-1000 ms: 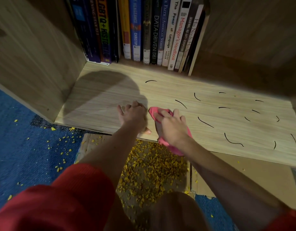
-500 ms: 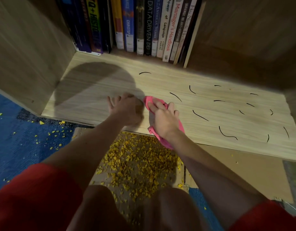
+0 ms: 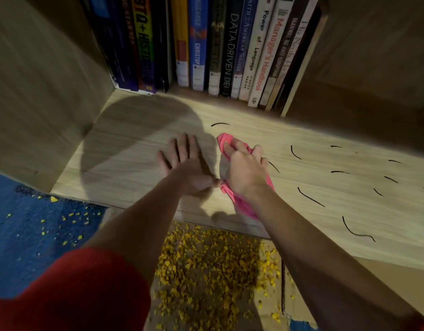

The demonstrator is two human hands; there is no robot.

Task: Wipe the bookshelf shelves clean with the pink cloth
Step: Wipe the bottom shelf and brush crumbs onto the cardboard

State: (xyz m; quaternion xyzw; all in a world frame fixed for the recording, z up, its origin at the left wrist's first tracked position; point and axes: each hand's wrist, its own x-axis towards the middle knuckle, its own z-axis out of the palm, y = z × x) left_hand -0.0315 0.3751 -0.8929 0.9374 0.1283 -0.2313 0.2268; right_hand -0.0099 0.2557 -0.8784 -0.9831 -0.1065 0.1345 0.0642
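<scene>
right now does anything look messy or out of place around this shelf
Yes. Short black curved marks dot the shelf to the right of the pink cloth, and yellow crumbs lie scattered on the floor below its front edge.

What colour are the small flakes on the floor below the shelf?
The flakes are yellow to orange, clearest in the head view.

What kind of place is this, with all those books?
Probably a study or reading corner at home, though it could be a library: a wooden bookshelf, a row of books at its back, and blue carpet scattered with yellow bits.
</scene>
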